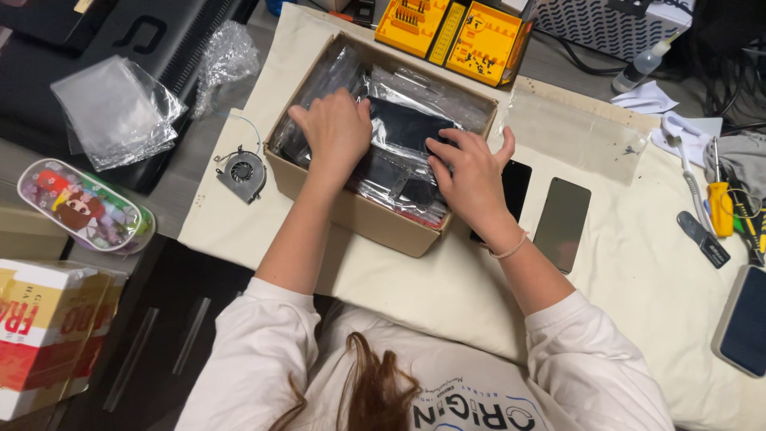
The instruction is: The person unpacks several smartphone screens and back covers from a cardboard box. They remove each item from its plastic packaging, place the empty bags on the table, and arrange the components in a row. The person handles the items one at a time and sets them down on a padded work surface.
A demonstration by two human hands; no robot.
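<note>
A brown cardboard box point(375, 225) sits on a cream cloth, packed with several flat dark panels in clear plastic sleeves point(411, 108). My left hand point(335, 128) reaches into the left side of the box, fingers curled down among the sleeves. My right hand point(471, 172) lies flat on the sleeved panels at the right side, fingers spread on the plastic. Whether either hand grips a sleeve is hidden by the fingers. Just right of the box lie two bare phone screens, one black point(517, 187) and one grey point(562, 223).
A small laptop fan point(242, 172) lies left of the box. An empty clear bag point(576, 132) rests behind the screens. A yellow tool kit point(459, 32) stands at the back. Screwdrivers point(720, 203) and a phone point(746, 319) lie right; a patterned pouch point(84, 206) far left.
</note>
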